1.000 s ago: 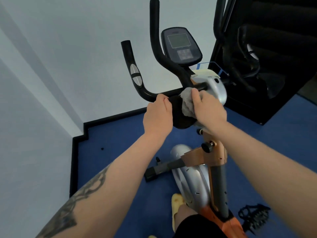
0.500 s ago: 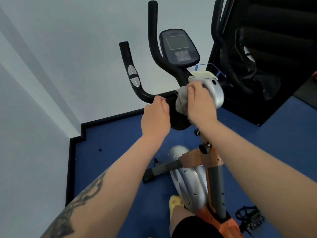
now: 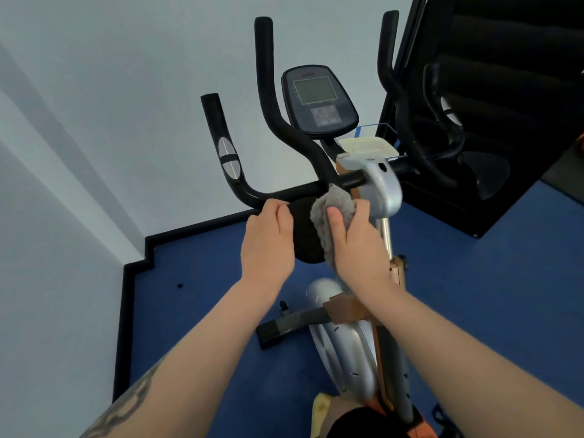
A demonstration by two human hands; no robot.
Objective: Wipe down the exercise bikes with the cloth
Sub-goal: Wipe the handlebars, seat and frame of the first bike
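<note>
An exercise bike stands in front of me, with black handlebars [image 3: 284, 131], a grey console [image 3: 319, 101] and a silver stem housing [image 3: 384, 194]. My left hand [image 3: 268, 241] grips the horizontal handlebar just left of the stem. A grey cloth [image 3: 331, 213] is bunched in my right hand [image 3: 360, 245], which holds it against the black pad under the handlebar, beside the silver housing. Lower down I see the silver flywheel cover [image 3: 344, 343] and the orange frame.
A second, black exercise machine [image 3: 458, 121] stands close on the right against a dark panel. A white wall with a black skirting [image 3: 151, 248] closes the left and the back. The floor is blue [image 3: 205, 311]. My yellow shoe [image 3: 320, 412] shows at the bottom.
My right hand with the cloth has slid down from the top of the silver housing to the pad below the bar. The left hand has kept its grip.
</note>
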